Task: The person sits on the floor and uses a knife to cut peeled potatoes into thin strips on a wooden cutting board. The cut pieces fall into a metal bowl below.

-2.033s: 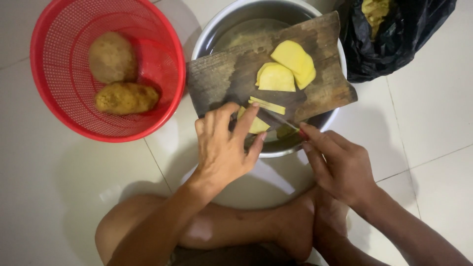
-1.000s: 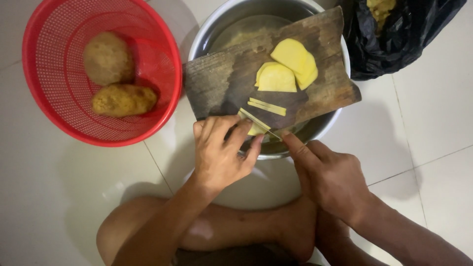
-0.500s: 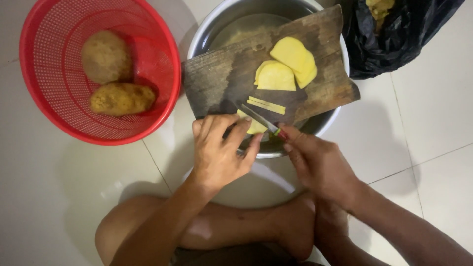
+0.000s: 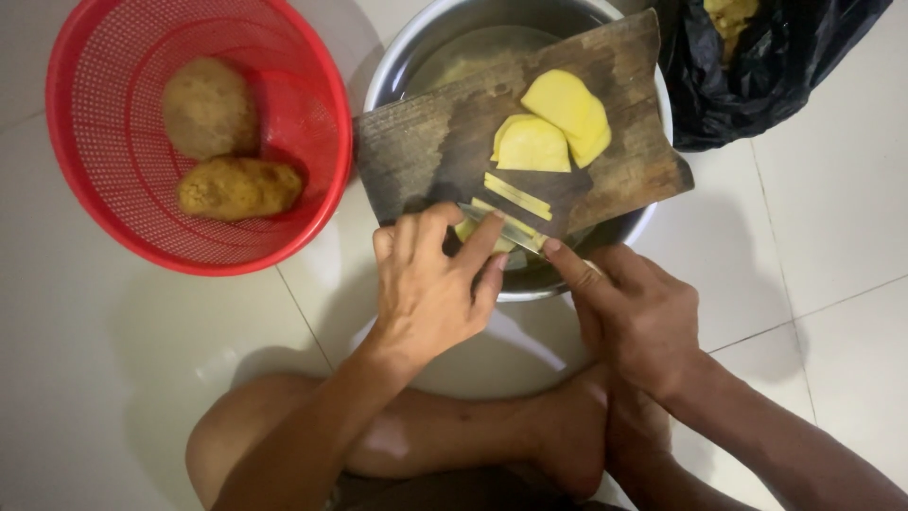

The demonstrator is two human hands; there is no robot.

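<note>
A dark wooden cutting board (image 4: 426,142) lies across a steel bowl (image 4: 416,47). On it rest two peeled yellow potato slabs (image 4: 553,128) and a cut strip (image 4: 517,196). My left hand (image 4: 435,284) presses down on a potato slice (image 4: 470,230) at the board's near edge, fingers covering most of it. My right hand (image 4: 634,312) grips a knife (image 4: 501,223), whose blade lies across that slice right beside my left fingertips.
A red mesh basket (image 4: 95,218) at the left holds two unpeeled brown potatoes (image 4: 236,187). A black plastic bag (image 4: 757,85) with peelings sits at the top right. My bare legs are folded below on the white tiled floor (image 4: 832,246).
My right hand has slid left and a little up, bringing the knife in closer to my left fingers on the slice. The left hand has stayed in place.
</note>
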